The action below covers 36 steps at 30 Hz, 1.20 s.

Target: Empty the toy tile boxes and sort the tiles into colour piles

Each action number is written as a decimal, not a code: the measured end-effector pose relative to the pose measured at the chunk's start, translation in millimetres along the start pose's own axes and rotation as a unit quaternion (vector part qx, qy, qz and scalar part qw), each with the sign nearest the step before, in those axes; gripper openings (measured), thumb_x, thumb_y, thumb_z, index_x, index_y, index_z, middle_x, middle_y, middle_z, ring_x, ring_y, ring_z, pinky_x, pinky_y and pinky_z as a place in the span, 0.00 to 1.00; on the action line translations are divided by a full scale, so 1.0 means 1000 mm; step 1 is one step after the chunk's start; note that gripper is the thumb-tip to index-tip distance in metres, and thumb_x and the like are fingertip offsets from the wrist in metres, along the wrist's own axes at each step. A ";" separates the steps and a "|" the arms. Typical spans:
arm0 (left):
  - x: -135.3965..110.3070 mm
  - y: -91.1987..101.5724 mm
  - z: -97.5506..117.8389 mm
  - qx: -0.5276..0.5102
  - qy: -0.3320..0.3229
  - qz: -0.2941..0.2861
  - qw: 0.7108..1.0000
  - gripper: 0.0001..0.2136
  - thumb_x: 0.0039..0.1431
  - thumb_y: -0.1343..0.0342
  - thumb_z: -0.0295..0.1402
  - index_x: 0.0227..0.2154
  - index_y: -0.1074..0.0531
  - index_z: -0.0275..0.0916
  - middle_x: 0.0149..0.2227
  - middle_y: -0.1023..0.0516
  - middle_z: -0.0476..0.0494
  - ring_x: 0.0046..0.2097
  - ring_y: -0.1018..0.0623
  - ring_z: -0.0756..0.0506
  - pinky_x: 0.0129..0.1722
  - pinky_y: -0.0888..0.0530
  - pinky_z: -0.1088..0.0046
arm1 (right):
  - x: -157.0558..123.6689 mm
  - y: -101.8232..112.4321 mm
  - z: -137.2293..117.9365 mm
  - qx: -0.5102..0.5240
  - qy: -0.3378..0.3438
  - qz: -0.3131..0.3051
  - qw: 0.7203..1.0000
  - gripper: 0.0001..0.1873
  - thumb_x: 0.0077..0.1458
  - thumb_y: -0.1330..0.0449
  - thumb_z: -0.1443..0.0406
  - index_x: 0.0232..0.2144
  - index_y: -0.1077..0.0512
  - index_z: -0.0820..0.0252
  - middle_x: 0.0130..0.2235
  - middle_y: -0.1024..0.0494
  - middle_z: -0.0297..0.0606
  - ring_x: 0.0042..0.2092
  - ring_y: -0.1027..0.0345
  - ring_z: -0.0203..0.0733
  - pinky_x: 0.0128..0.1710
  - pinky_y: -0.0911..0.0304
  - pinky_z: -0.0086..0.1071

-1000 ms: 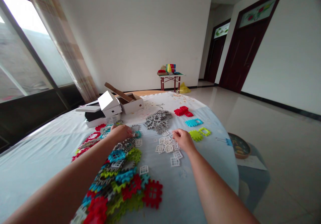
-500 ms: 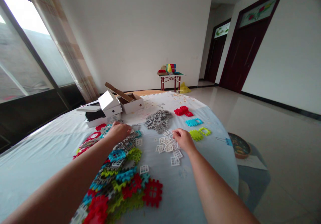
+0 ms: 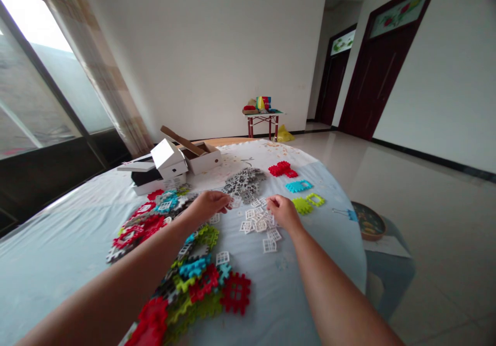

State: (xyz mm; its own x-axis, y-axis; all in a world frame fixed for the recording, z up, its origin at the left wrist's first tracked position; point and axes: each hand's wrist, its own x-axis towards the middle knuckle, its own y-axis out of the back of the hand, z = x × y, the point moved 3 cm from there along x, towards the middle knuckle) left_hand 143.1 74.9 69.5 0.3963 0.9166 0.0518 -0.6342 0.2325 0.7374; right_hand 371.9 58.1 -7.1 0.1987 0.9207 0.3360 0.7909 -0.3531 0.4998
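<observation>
My left hand (image 3: pixel 210 204) is closed in a pinch on a white plastic window piece (image 3: pixel 234 202), held over the cloth between the mixed pile and the white pieces. My right hand (image 3: pixel 282 211) is also closed, fingertips together at the right edge of a small heap of white window pieces (image 3: pixel 260 225); what it grips, if anything, is hidden. Under and around my left forearm spreads a mixed pile of red, blue, green and grey interlocking plastic pieces (image 3: pixel 194 267). A heap of grey pieces (image 3: pixel 246 182) lies just beyond both hands.
Red pieces (image 3: pixel 282 169), blue pieces (image 3: pixel 299 186) and green pieces (image 3: pixel 302 206) lie in small groups at the right. White boxes (image 3: pixel 169 160) stand at the back left. Beyond the table's right edge is a stool (image 3: pixel 391 271) with a round tin (image 3: pixel 368 222).
My left hand has moved right, from above the mixed pile toward the white heap, with a white window piece in its fingers. My right hand has stayed almost in place.
</observation>
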 end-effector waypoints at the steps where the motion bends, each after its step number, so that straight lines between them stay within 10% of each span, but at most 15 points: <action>1: 0.002 -0.006 0.008 -0.004 -0.011 -0.011 1.000 0.23 0.52 0.57 0.48 0.29 0.26 0.33 0.29 0.22 0.42 0.30 0.26 0.48 0.30 0.30 0.75 | 0.000 0.001 0.000 0.000 -0.002 0.004 1.000 0.12 0.50 0.49 0.61 0.28 0.27 0.60 0.25 0.23 0.36 0.28 0.32 0.36 0.28 0.40 0.25; 19: 0.003 0.003 -0.036 0.358 -0.043 -0.028 0.932 0.13 0.45 0.49 0.38 0.33 0.25 0.42 0.40 0.26 0.39 0.47 0.33 0.37 0.47 0.45 0.57 | 0.002 0.005 0.001 -0.023 0.000 0.041 0.999 0.13 0.50 0.49 0.61 0.31 0.27 0.61 0.28 0.22 0.39 0.30 0.31 0.38 0.32 0.39 0.27; 28: 0.018 -0.003 -0.050 0.381 -0.031 -0.029 0.924 0.11 0.38 0.41 0.36 0.28 0.25 0.41 0.39 0.28 0.40 0.46 0.35 0.38 0.44 0.44 0.60 | 0.001 0.005 0.002 -0.036 -0.003 0.046 0.998 0.14 0.51 0.50 0.60 0.31 0.27 0.61 0.27 0.22 0.40 0.30 0.30 0.39 0.31 0.39 0.27; 36: -0.013 0.012 -0.030 0.335 -0.060 0.055 0.939 0.11 0.50 0.50 0.41 0.29 0.25 0.45 0.39 0.26 0.44 0.45 0.34 0.41 0.45 0.44 0.63 | 0.000 0.018 -0.011 -0.025 0.021 0.108 0.994 0.14 0.49 0.49 0.62 0.35 0.27 0.62 0.34 0.22 0.41 0.33 0.31 0.39 0.36 0.39 0.28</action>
State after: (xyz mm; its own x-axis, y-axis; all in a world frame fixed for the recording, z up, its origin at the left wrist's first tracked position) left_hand 110.3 75.4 57.6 0.4497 0.8707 0.1990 -0.1315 -0.1558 0.9790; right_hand 379.7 50.1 11.2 0.3359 0.8154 0.4715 0.7031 -0.5502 0.4504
